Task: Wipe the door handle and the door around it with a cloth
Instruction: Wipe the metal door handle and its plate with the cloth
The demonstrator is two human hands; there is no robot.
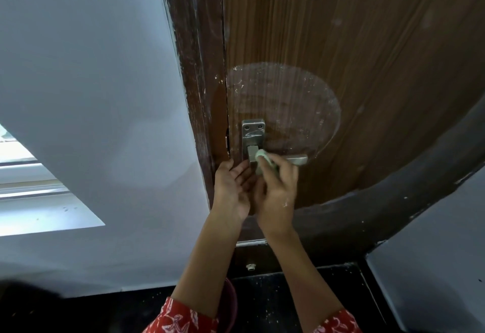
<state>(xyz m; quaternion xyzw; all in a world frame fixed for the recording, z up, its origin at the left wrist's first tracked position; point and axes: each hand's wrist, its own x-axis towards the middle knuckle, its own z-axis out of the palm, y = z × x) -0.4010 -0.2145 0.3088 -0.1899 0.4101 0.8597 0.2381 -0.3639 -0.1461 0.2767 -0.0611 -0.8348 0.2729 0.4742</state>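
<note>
Nearest the camera: two red floral sleeves [181, 318] at the bottom edge, both forearms reaching up toward the door. A pink bucket [231, 306] shows partly behind the left forearm, standing on a dark speckled floor [275, 303].

Left hand [232, 188] — open, fingers loosely spread, palm turned toward the right hand. It holds nothing. Fingertips sit just beside the lower part of the handle's metal plate [252, 135]; actual contact with the plate can't be confirmed.

Right hand [275, 193] — fingers curled closed around a pale green cloth [263, 155], bunched small. The cloth is pressed against the door handle [299, 160] near its pivot, where the lever meets the plate. The lever runs horizontally to the right; only its far end shows past the knuckles. White flecks visible on the back of the right hand.

Behind that: brown wood-grain door [354, 56], with a hazy, roughly round smear patch [283, 101] above and right of the handle. Plate has two screws at the top and scratch marks.

Dark door frame [196, 70] to the left of the door, spattered with white paint. Beyond it a pale wall [91, 70], with a bright window [23, 175] at far left.
</note>
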